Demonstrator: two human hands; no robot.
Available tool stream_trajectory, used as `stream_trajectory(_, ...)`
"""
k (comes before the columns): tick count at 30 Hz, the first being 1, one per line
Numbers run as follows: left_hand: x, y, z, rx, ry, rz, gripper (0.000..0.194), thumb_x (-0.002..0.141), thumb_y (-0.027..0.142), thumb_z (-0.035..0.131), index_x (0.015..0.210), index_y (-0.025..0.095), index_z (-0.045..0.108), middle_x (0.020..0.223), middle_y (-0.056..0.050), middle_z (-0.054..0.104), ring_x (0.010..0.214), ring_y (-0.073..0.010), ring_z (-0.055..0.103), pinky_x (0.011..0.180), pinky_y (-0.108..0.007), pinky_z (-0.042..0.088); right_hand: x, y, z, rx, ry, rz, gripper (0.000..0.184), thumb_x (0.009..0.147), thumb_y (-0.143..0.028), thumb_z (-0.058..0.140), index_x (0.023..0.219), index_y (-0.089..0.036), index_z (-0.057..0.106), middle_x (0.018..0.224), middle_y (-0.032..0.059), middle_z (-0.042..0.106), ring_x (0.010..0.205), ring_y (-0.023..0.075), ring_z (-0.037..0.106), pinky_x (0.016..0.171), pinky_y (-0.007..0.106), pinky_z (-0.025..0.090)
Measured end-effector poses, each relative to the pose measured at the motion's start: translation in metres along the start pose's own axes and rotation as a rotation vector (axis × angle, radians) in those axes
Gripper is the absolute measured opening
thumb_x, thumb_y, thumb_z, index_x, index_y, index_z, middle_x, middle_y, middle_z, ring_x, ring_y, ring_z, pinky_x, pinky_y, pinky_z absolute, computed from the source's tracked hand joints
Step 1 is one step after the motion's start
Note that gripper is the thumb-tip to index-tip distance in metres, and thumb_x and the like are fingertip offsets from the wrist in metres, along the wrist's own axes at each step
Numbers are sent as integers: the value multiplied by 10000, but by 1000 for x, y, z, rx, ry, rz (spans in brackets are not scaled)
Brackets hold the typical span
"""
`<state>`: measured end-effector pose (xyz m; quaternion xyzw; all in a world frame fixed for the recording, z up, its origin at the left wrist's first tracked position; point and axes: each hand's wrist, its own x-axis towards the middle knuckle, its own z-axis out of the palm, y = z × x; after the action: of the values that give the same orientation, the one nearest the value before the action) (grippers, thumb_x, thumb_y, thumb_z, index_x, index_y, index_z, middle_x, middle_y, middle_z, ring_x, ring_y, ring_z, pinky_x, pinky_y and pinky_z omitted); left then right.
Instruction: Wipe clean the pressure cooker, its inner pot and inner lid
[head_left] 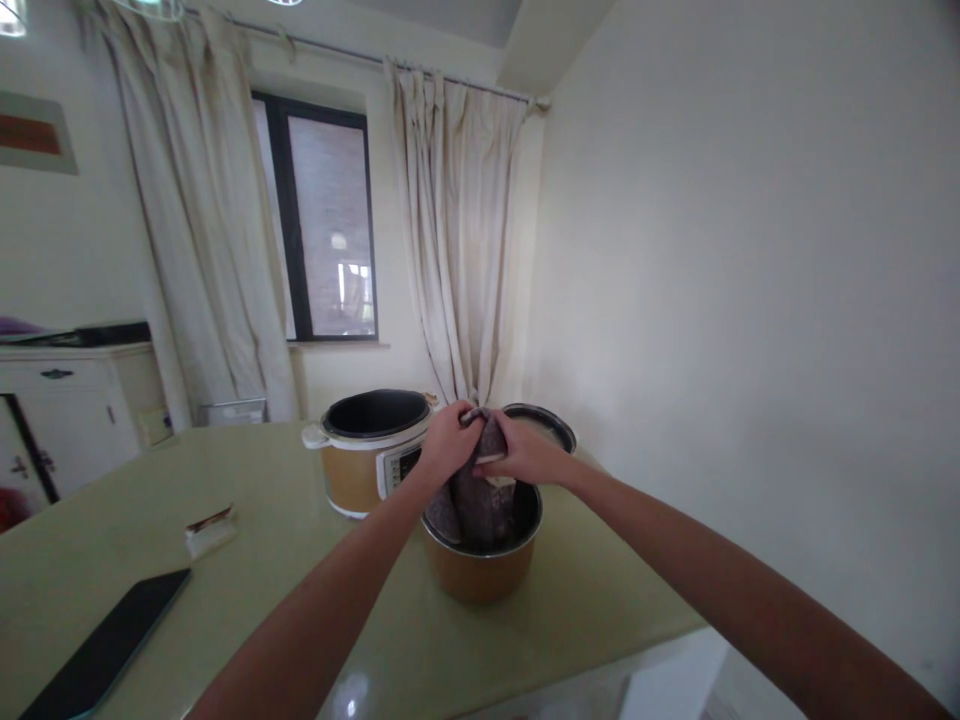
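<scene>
A dark grey-brown cloth [480, 505] is bunched between my two hands and hangs down into a round pot [480, 578] with a tan outside and a dark inside. My left hand [451, 440] grips the cloth's top from the left, its fingers closed. From the right, my right hand [525, 452] pinches the same cloth, with a pale patch showing below its fingers. Both hands are above the pot's rim. Just behind and to the left stands a tan and white cooker body [352, 475], its top uncovered and its control panel partly behind my left hand.
A round lid-like piece with a dark rim [551, 415] lies behind my right hand. On the green table [262, 580] are a black flat tablet-like slab [109, 645] and a small white packet [211, 530]. A white wall rises at the right.
</scene>
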<state>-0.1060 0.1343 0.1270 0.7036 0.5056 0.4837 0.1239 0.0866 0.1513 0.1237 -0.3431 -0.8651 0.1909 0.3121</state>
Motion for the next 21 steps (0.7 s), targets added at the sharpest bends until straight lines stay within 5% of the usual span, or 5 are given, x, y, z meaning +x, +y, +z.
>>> stream_trajectory(3, 0, -10, -8, 1, -121, 11, 304, 867, 476, 693, 984, 197, 721, 775, 0, 700, 726, -192, 621, 690, -283, 444, 5, 4, -9, 44, 133, 23, 354, 842, -202, 617, 1188, -190, 693, 1067, 43, 750, 1013, 226, 668, 937, 336, 497)
stream_trajectory(7, -8, -46, -20, 4, -488, 8, 402, 788, 594, 747, 843, 196, 754, 708, -1, 701, 705, -223, 647, 667, -300, 475, 12, 24, -26, 111, 327, 148, 274, 870, -196, 468, 994, -196, 712, 985, 34, 739, 975, 215, 662, 897, 309, 498)
stream_trajectory(9, -10, -60, -23, -31, -550, -89, 416, 776, 603, 759, 754, 188, 749, 692, -18, 715, 701, -233, 668, 655, -307, 497, 15, 31, -30, 35, 387, 209, 228, 891, -240, 484, 956, -200, 699, 939, 36, 727, 930, 221, 650, 863, 312, 489)
stream_trajectory(16, 12, -44, -14, -618, -167, -783, 333, 804, 437, 849, 916, 133, 770, 743, -117, 778, 622, -265, 736, 614, -373, 614, 23, 42, -15, -22, 421, 307, 209, 896, -311, 629, 1070, -198, 657, 1015, 52, 739, 961, 218, 652, 863, 318, 463)
stream_trajectory(21, 30, -33, -3, -760, 141, -846, 192, 845, 241, 789, 975, 111, 731, 707, -103, 733, 610, -263, 727, 594, -376, 620, 30, 35, -1, 102, 398, 261, 442, 703, -368, 841, 1066, -185, 667, 975, 31, 730, 913, 219, 653, 838, 321, 475)
